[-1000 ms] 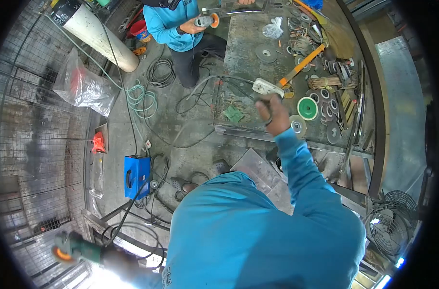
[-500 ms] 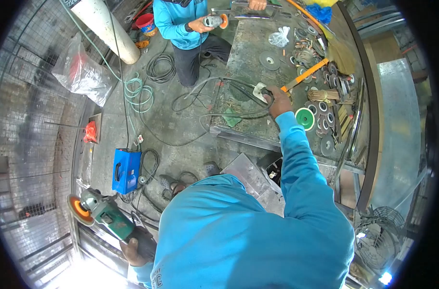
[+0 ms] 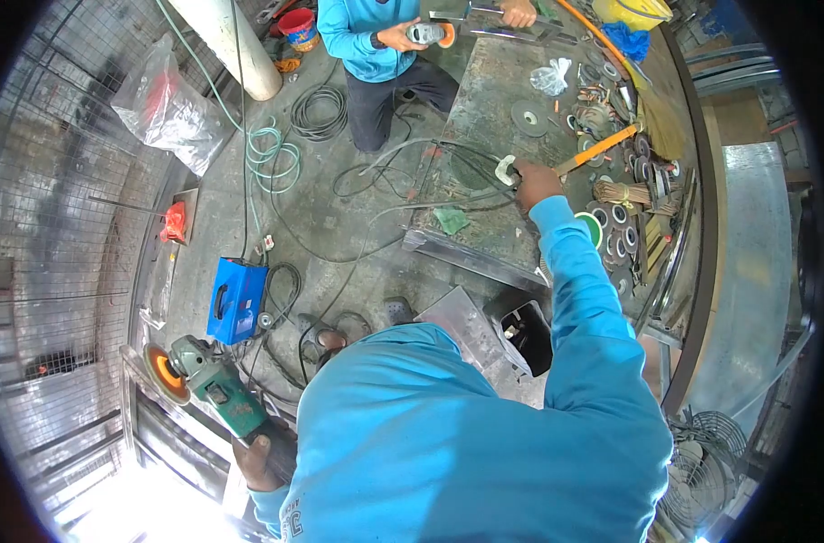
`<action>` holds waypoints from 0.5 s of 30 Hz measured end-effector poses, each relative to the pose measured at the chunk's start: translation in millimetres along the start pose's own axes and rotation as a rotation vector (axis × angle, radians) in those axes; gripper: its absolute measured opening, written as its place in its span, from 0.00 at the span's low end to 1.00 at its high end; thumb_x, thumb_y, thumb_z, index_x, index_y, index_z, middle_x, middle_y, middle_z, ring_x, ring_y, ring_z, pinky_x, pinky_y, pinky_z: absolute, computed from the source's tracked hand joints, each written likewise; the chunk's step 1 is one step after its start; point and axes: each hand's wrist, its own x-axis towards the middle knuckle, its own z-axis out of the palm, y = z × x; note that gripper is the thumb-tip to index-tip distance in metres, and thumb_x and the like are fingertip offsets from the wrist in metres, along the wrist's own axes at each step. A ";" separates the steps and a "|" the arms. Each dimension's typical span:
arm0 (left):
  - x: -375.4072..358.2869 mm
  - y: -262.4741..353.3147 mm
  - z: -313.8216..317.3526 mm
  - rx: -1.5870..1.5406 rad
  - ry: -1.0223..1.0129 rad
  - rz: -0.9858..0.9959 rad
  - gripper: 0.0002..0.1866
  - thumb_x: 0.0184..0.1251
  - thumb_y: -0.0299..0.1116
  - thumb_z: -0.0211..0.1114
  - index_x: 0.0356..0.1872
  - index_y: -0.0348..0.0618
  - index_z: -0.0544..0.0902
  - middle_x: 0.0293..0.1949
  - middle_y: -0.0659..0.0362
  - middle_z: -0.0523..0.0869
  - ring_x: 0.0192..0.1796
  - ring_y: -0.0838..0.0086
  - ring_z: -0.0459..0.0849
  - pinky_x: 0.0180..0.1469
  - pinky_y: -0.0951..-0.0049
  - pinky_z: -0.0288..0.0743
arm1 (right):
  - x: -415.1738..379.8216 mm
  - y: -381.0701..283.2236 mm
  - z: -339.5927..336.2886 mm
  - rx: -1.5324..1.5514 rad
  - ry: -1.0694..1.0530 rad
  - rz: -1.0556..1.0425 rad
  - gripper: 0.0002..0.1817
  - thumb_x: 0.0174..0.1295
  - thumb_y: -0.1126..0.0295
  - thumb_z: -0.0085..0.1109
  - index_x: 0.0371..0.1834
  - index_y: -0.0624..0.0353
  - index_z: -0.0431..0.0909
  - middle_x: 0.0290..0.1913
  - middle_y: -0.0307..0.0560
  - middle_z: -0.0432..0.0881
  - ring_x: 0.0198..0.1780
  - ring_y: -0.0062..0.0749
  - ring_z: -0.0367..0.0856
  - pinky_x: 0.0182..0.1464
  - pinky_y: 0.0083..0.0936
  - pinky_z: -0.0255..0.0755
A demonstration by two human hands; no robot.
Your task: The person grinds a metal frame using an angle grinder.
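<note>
At the lower left, my left hand (image 3: 256, 462) is wrapped round the rear handle of a green angle grinder (image 3: 229, 398), whose orange disc (image 3: 166, 371) points up and left. My right hand (image 3: 536, 184) reaches over the metal worktable (image 3: 484, 195) and is closed round a white socket block (image 3: 506, 170) with dark cables. Beside it lies an orange-handled tool (image 3: 597, 149). A green disc (image 3: 591, 230) shows partly behind my right sleeve. A grey disc (image 3: 529, 118) lies farther up the table.
A co-worker (image 3: 376, 54) kneels at the table's far left with a small grinder (image 3: 427, 34). A blue machine (image 3: 236, 300), coiled cables (image 3: 319, 113) and a green hose lie on the floor. An open dark case (image 3: 527, 335) is below the table; a fan (image 3: 701, 471) stands lower right.
The view has shifted, so the table and co-worker appear lower and farther right. A cable from the socket block now hangs across the floor toward my feet. Both hands keep their hold.
</note>
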 end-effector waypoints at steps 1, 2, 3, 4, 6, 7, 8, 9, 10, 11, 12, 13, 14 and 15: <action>0.6 -0.8 -0.9 0.007 -0.008 0.000 0.29 0.57 0.45 0.73 0.48 0.29 0.76 0.32 0.48 0.85 0.29 0.66 0.85 0.31 0.72 0.81 | 1.4 -5.3 -6.9 -0.044 -0.035 -0.005 0.12 0.65 0.71 0.55 0.50 0.56 0.82 0.46 0.61 0.85 0.50 0.59 0.84 0.51 0.50 0.77; 1.7 -1.2 -1.2 0.014 -0.015 0.000 0.29 0.57 0.45 0.73 0.48 0.29 0.76 0.32 0.48 0.85 0.29 0.67 0.85 0.31 0.72 0.80 | 4.8 -7.6 -8.9 -0.080 -0.062 -0.012 0.12 0.65 0.72 0.55 0.49 0.57 0.82 0.47 0.61 0.86 0.50 0.58 0.84 0.52 0.50 0.77; 2.4 -1.0 -1.4 0.022 -0.021 0.000 0.29 0.57 0.45 0.73 0.48 0.29 0.76 0.32 0.48 0.85 0.28 0.67 0.85 0.31 0.72 0.80 | 9.9 -9.6 -9.7 -0.115 -0.090 -0.020 0.12 0.65 0.72 0.55 0.49 0.58 0.82 0.48 0.60 0.86 0.51 0.57 0.84 0.53 0.49 0.77; 2.5 -0.3 -1.7 0.014 -0.030 -0.012 0.29 0.57 0.44 0.73 0.49 0.29 0.76 0.32 0.49 0.85 0.28 0.67 0.85 0.31 0.72 0.79 | 15.3 -11.6 -9.8 -0.148 -0.119 -0.030 0.12 0.65 0.72 0.55 0.48 0.58 0.83 0.49 0.60 0.86 0.51 0.57 0.84 0.54 0.49 0.78; 2.0 2.6 -1.3 0.003 -0.045 -0.037 0.29 0.57 0.44 0.73 0.49 0.29 0.76 0.32 0.49 0.86 0.28 0.67 0.85 0.30 0.73 0.79 | 28.2 -14.8 -9.8 -0.203 -0.172 -0.060 0.12 0.65 0.72 0.55 0.48 0.58 0.84 0.49 0.59 0.86 0.53 0.56 0.84 0.55 0.48 0.78; 1.0 4.4 -0.6 0.023 -0.043 -0.038 0.29 0.56 0.44 0.74 0.49 0.29 0.76 0.32 0.49 0.86 0.28 0.67 0.85 0.30 0.73 0.78 | 35.3 -15.7 -7.7 -0.230 -0.199 -0.076 0.12 0.65 0.73 0.55 0.48 0.58 0.84 0.50 0.59 0.86 0.53 0.55 0.84 0.56 0.47 0.78; 1.2 7.1 0.2 0.046 -0.046 -0.040 0.30 0.56 0.44 0.74 0.49 0.29 0.76 0.32 0.49 0.86 0.28 0.67 0.85 0.31 0.73 0.78 | 42.9 -13.5 -4.4 -0.236 -0.194 -0.077 0.12 0.65 0.73 0.55 0.49 0.58 0.84 0.50 0.59 0.86 0.54 0.55 0.84 0.56 0.47 0.78; -0.7 8.7 1.5 0.067 -0.049 -0.045 0.30 0.56 0.44 0.75 0.49 0.29 0.76 0.33 0.50 0.86 0.29 0.67 0.85 0.31 0.73 0.78 | 47.6 -13.3 -6.4 -0.246 -0.192 -0.079 0.12 0.65 0.73 0.54 0.49 0.58 0.84 0.50 0.59 0.86 0.54 0.55 0.84 0.56 0.46 0.78; -3.2 8.8 4.1 0.070 -0.040 -0.035 0.30 0.55 0.44 0.75 0.49 0.29 0.77 0.33 0.50 0.86 0.29 0.68 0.84 0.31 0.73 0.78 | 47.1 -14.4 -6.7 -0.254 -0.188 -0.081 0.13 0.65 0.73 0.54 0.49 0.57 0.85 0.50 0.59 0.86 0.54 0.55 0.84 0.57 0.46 0.78; -3.2 7.7 7.3 0.073 -0.036 -0.019 0.30 0.55 0.44 0.75 0.50 0.29 0.77 0.33 0.50 0.86 0.29 0.68 0.84 0.32 0.74 0.78 | 46.1 -14.4 -10.0 -0.228 -0.214 -0.070 0.13 0.65 0.73 0.55 0.50 0.59 0.84 0.51 0.60 0.85 0.54 0.56 0.84 0.57 0.48 0.78; -2.6 7.1 7.5 0.072 -0.032 -0.003 0.30 0.54 0.44 0.76 0.50 0.29 0.77 0.33 0.50 0.86 0.29 0.69 0.84 0.32 0.74 0.78 | 45.3 -12.6 -8.8 -0.185 -0.203 -0.068 0.14 0.64 0.72 0.55 0.51 0.59 0.84 0.52 0.60 0.85 0.55 0.57 0.83 0.57 0.48 0.77; -2.1 7.8 3.9 0.109 -0.036 -0.020 0.30 0.55 0.43 0.76 0.51 0.30 0.77 0.35 0.52 0.86 0.31 0.70 0.84 0.34 0.75 0.77 | 46.8 -7.4 -6.7 -0.146 -0.193 -0.072 0.14 0.64 0.72 0.55 0.51 0.60 0.83 0.53 0.61 0.85 0.55 0.58 0.83 0.58 0.49 0.77; -0.9 9.6 4.6 0.109 -0.072 -0.050 0.30 0.54 0.41 0.76 0.52 0.31 0.76 0.36 0.52 0.86 0.33 0.69 0.84 0.36 0.73 0.78 | 50.4 -0.9 -4.9 -0.110 -0.180 -0.082 0.15 0.64 0.71 0.55 0.52 0.60 0.83 0.54 0.61 0.84 0.56 0.58 0.83 0.58 0.49 0.77; 1.9 13.1 9.4 0.102 -0.095 -0.077 0.31 0.53 0.40 0.76 0.53 0.32 0.75 0.37 0.52 0.86 0.34 0.68 0.85 0.38 0.71 0.79 | 55.5 13.4 3.9 -0.140 -0.259 -0.041 0.16 0.64 0.70 0.55 0.54 0.60 0.82 0.56 0.62 0.83 0.57 0.59 0.82 0.59 0.49 0.76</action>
